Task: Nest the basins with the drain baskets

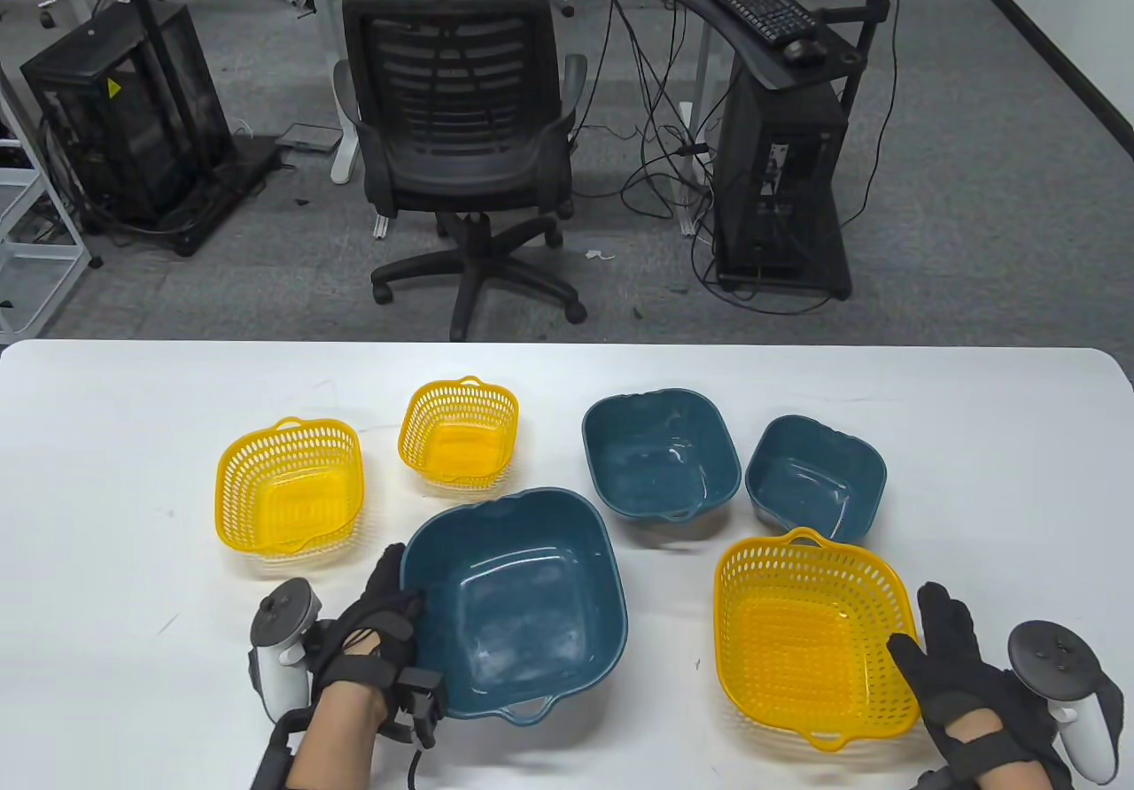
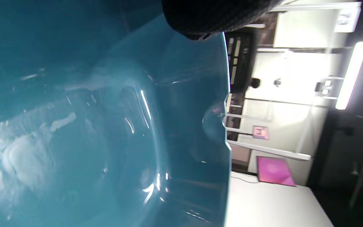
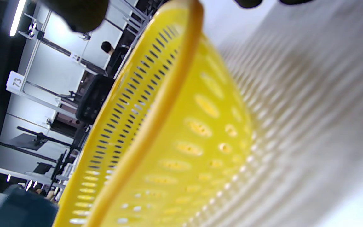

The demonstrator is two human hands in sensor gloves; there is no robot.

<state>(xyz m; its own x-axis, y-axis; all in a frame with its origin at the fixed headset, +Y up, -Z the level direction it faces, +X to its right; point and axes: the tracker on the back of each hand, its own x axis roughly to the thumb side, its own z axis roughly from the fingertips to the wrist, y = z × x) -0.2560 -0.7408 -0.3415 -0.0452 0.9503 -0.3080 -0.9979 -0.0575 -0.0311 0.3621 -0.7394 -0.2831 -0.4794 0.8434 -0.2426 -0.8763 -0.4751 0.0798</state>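
On the white tabletop [image 1: 106, 436] the large blue basin [image 1: 516, 600] sits near the front edge, left of centre. The left hand [image 1: 372, 626] is at its left rim, fingers curled over the edge and gripping it; the left wrist view shows a gloved fingertip [image 2: 200, 19] over the rim with the basin's glossy inside filling most of the view.

The large yellow drain basket [image 1: 811, 635] stands at the near right, just right of the large basin and apart from it. The right hand [image 1: 961, 679] lies at the basket's near right corner, fingers spread and open, the thumb touching or just beside the rim; I cannot tell whether it grips.

Farther back stand four smaller pieces in a row: a medium yellow basket [image 1: 291, 487] at far left, a small yellow basket [image 1: 459, 436], a medium blue basin [image 1: 660, 458], and a small blue basin [image 1: 815, 476] at far right, all separate and upright.
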